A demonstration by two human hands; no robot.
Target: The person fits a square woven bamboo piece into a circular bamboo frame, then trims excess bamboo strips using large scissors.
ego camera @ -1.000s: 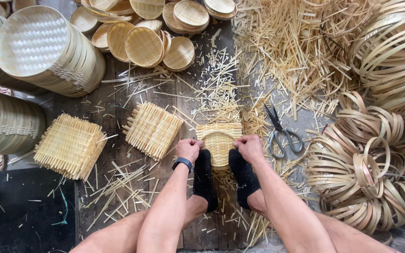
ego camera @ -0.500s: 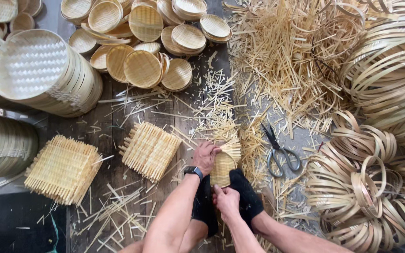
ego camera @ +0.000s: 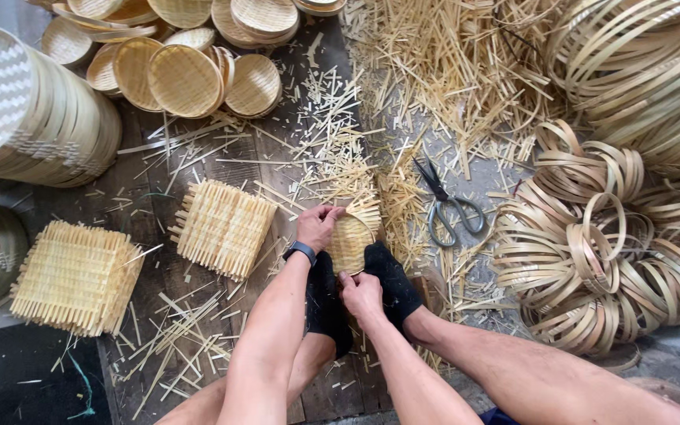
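Woven bamboo mat [ego camera: 352, 240], pinned between black-socked feet [ego camera: 391, 283]: left hand [ego camera: 318, 227] and right hand [ego camera: 360, 293] fingers clamped on rim; best kept taut.

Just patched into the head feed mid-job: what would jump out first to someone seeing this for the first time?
At centre, the left hand and right hand grip a small round woven bamboo piece, braced between two black-socked feet. To the right lies a big heap of bamboo hoops, with scissors beside it. Stacked woven trays fill the upper left, and square woven mats lie left of the hands.
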